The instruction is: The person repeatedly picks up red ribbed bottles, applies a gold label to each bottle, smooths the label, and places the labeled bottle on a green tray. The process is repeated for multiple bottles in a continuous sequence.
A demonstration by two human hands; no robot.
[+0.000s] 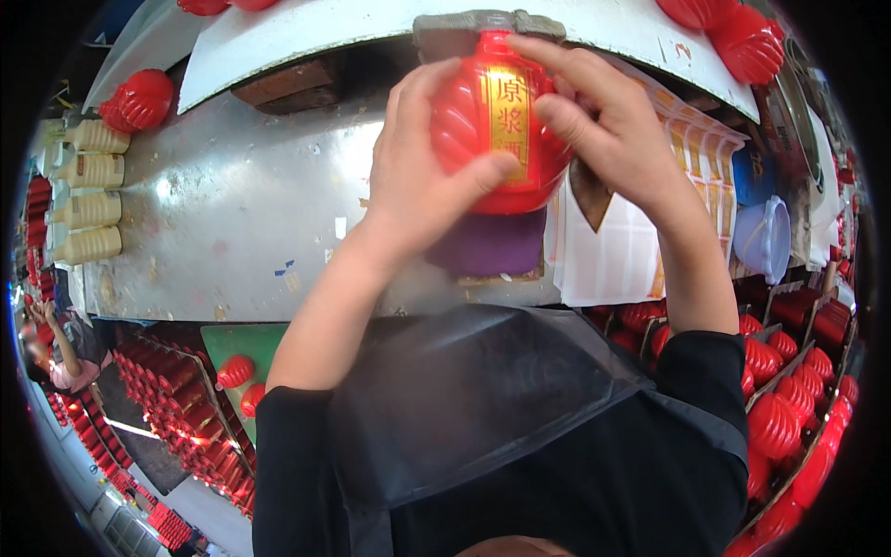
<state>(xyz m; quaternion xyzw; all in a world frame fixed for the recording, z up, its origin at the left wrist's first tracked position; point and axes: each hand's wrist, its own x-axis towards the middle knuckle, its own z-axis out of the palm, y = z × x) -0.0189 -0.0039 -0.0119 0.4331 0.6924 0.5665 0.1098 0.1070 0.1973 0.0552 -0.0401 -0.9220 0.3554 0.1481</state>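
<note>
Fingers (436, 88) of the left hand (418, 176) curl around the left flank of a red ribbed bottle (464, 130), the thumb pressed across its lower front just below the gold label (509, 116). The right hand (603, 130) meets the bottle from the other side: its fingers lie flat and close together over the top and right edge of the label, pressing on it. Both hands grip the bottle between them, holding it upright above the metal counter (232, 204).

Taking the bottle as landmark: directly beneath it lies a purple cloth (492, 246) on the counter. To its right is a stack of white backing sheets with gold labels (687, 176), and farther right a pale blue plastic tub (766, 237). Well to its left, at the counter's edge, four cream-coloured bottles (88, 190) lie in a row, with another red bottle (139, 100) just above them. Below and to the right of the held bottle, crates of red bottles (789, 390) stand with dividers; more red bottles in crates (176, 399) fill the lower left.
</note>
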